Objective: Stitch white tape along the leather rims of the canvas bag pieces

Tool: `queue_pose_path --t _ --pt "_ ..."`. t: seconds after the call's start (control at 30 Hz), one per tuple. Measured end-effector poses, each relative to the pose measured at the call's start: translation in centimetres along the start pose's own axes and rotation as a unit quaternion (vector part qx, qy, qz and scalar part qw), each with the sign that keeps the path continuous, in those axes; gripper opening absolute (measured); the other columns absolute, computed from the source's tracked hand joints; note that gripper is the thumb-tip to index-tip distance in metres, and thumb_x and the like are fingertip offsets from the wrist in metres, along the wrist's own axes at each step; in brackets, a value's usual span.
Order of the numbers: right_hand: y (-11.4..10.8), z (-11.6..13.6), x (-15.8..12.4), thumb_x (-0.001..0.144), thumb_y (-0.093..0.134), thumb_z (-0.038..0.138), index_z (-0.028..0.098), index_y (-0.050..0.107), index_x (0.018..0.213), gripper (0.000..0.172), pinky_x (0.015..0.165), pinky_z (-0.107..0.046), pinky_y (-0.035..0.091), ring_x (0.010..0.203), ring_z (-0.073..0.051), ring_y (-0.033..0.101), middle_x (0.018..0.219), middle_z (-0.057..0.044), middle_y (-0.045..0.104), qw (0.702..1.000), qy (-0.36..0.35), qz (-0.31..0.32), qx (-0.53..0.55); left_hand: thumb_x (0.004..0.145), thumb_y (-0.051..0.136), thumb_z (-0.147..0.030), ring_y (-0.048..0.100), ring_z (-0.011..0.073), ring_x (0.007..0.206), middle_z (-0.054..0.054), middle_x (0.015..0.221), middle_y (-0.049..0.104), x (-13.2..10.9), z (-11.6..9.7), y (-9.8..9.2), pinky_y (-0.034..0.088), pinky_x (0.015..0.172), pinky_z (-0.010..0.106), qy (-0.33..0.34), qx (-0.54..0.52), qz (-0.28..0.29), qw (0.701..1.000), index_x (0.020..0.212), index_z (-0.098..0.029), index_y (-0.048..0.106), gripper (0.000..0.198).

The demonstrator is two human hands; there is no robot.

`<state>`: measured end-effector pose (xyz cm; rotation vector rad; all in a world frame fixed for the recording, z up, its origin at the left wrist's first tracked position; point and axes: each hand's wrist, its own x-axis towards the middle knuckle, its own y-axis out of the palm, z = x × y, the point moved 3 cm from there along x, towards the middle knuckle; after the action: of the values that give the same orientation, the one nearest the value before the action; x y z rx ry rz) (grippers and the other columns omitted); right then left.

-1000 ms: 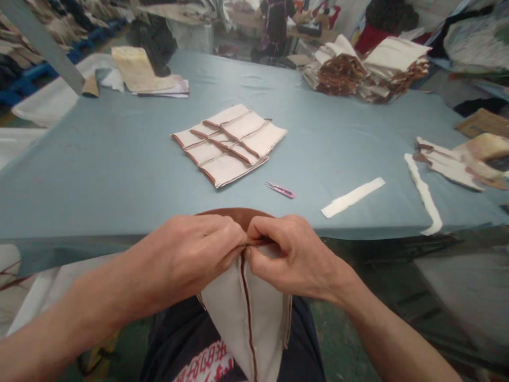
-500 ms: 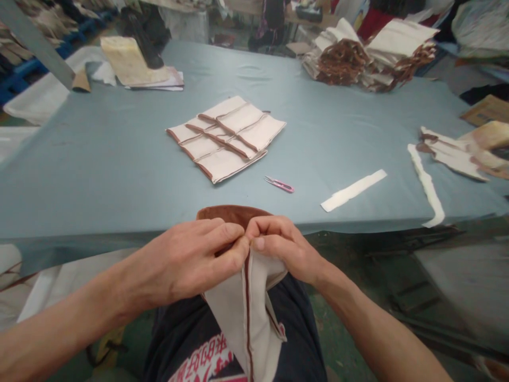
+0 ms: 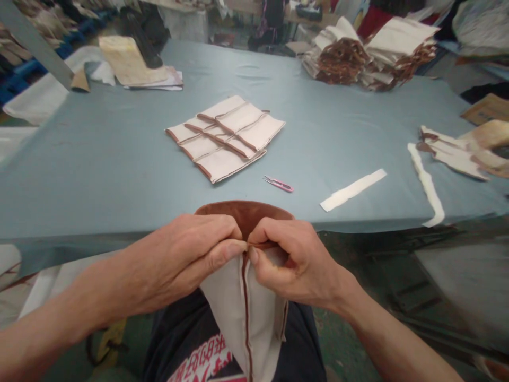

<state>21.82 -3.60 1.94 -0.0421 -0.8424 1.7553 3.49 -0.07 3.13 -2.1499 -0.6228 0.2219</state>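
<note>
A white fabric piece (image 3: 226, 297) with brown seams and a brown inner face hangs over the lap at the table's near edge. My left hand (image 3: 202, 246) pinches its upper edge beside the central seam. Close against it, my right hand (image 3: 282, 254) pinches the same edge from the other side, fingertips nearly touching. Past the hands, the brown part curves up in an arc. Pink-handled thread snips (image 3: 279, 184) lie on the table just beyond, near a small stack of sewn white pieces (image 3: 246, 119) with brown edging.
The blue-green table (image 3: 119, 175) spreads ahead. White strips (image 3: 353, 190) lie on the right, beside fabric scraps (image 3: 457, 154). Bundled white-and-brown pieces (image 3: 342, 58) stand at the back right. A yellowish block (image 3: 123, 61) sits on papers at the back left.
The brown inner face now shows more widely beyond the hands. My right hand has turned and shifted slightly down and right, with the fabric edge still pinched.
</note>
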Motion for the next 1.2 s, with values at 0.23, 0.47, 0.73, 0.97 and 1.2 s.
queue_pose_path --t 0.23,0.47,0.73,0.97,1.2 --pt "0.5 -1.0 -0.1 0.082 0.056 0.013 0.019 0.056 0.071 0.013 0.051 -0.020 0.033 0.051 -0.007 0.041 0.059 0.007 0.051 0.997 0.044 -0.001 0.068 0.112 0.035 -0.025 0.050 0.0140 0.057 -0.001 0.067 0.058 0.1 1.4 1.9 0.036 0.055 0.029 0.132 0.137 -0.148 0.970 0.083 -0.022 0.049 0.033" --pt "0.3 -0.8 0.1 0.086 0.055 0.013 0.020 0.056 0.076 0.012 0.055 -0.023 0.034 0.053 -0.008 0.043 0.064 0.006 0.056 0.999 -0.035 0.034 0.021 0.113 0.033 -0.036 0.049 0.0134 0.057 -0.002 0.070 0.059 0.1 1.2 1.4 0.036 0.056 0.029 0.086 0.039 -0.069 0.993 0.083 -0.021 0.052 0.038" --pt "-0.9 0.4 0.2 0.089 0.053 0.017 0.016 0.065 0.089 0.011 0.066 -0.029 0.041 0.070 -0.017 0.063 0.078 -0.004 0.072 0.989 -0.061 0.110 -0.077 0.100 0.049 -0.016 0.039 0.0119 0.054 -0.006 0.062 0.046 0.6 -0.3 0.3 0.024 0.055 0.033 0.047 0.030 -0.040 0.998 0.072 -0.022 0.043 0.029" --pt "-3.5 -2.0 0.2 0.086 0.060 0.027 0.019 0.062 0.077 0.012 0.062 -0.027 0.035 0.062 -0.014 0.054 0.067 0.000 0.063 0.986 -0.020 0.103 -0.127 0.088 0.050 -0.012 0.032 0.0090 0.049 -0.008 0.057 0.035 0.1 -0.3 0.6 0.023 0.048 0.028 -0.001 -0.056 -0.076 0.996 0.066 -0.022 0.038 0.027" --pt "-3.9 -3.5 -0.3 0.091 0.065 0.046 0.019 0.061 0.078 0.030 0.066 -0.029 0.036 0.064 -0.015 0.052 0.069 0.001 0.060 0.991 -0.010 0.095 -0.090 0.087 0.046 -0.012 0.032 0.0092 0.049 -0.007 0.057 0.032 -1.4 -0.8 0.4 0.024 0.046 0.027 -0.016 -0.067 -0.094 0.993 0.067 -0.022 0.031 0.027"
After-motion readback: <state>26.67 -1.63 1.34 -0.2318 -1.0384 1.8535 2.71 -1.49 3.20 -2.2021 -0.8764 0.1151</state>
